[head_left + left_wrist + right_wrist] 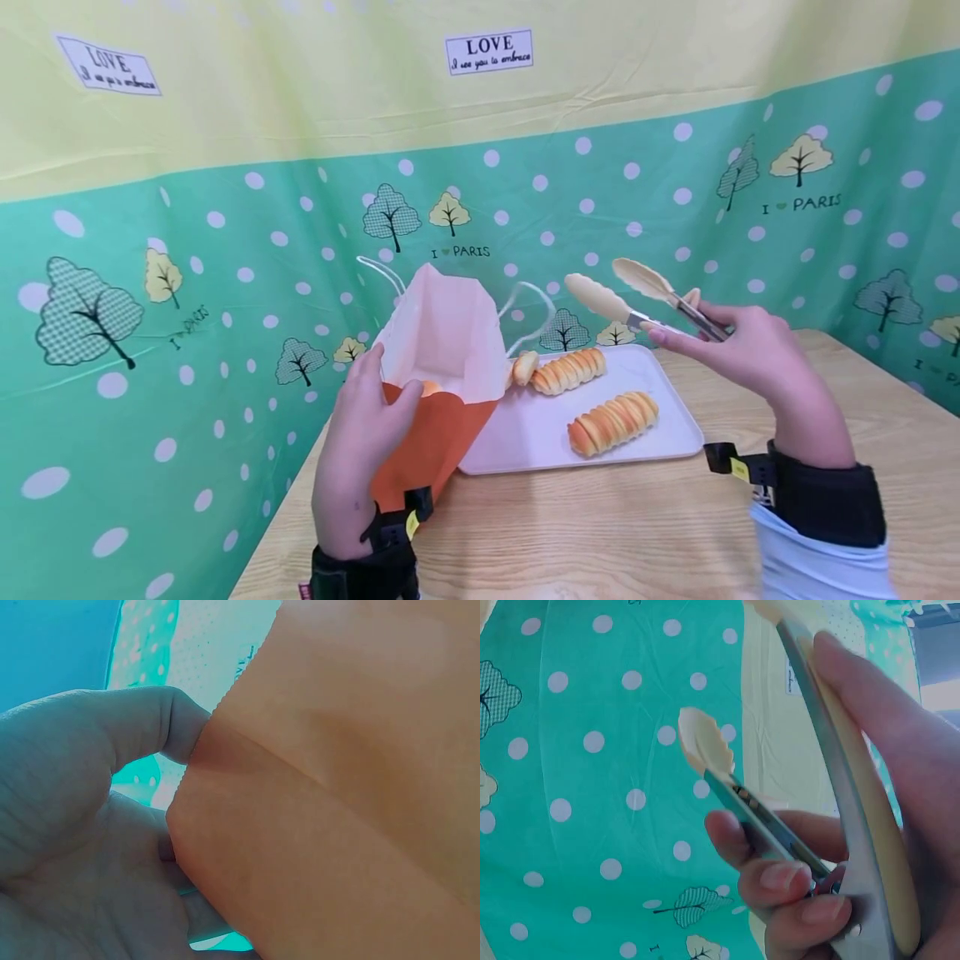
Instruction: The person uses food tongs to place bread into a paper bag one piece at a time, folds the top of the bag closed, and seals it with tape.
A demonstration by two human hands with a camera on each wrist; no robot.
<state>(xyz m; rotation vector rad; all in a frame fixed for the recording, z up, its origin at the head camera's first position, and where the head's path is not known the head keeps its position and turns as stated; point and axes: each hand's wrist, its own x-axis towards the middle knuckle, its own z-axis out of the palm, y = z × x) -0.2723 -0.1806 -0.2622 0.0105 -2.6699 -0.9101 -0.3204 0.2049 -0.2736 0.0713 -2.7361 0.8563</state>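
Observation:
My left hand (367, 425) grips the near left rim of an orange paper bag (431, 446), its thumb hooked over the edge. The bag's mouth gapes toward me, showing a pale inside and white cord handles. A bit of golden bread (430, 388) peeks over its front rim. In the left wrist view, thumb and fingers meet the bag's jagged edge (225, 772). My right hand (750, 354) holds metal food tongs (637, 300) with cream tips, raised above the tray's right side. The tong tips are spread, nothing between them; the right wrist view shows fingers wrapped around both arms.
A white tray (517, 446) lies behind and right of the bag on the wooden table (570, 533). On it are a spiral bread roll (613, 423) in front, another roll (568, 372) behind, and a bread piece (524, 367) partly hidden by the bag. A patterned curtain (247, 308) surrounds the table.

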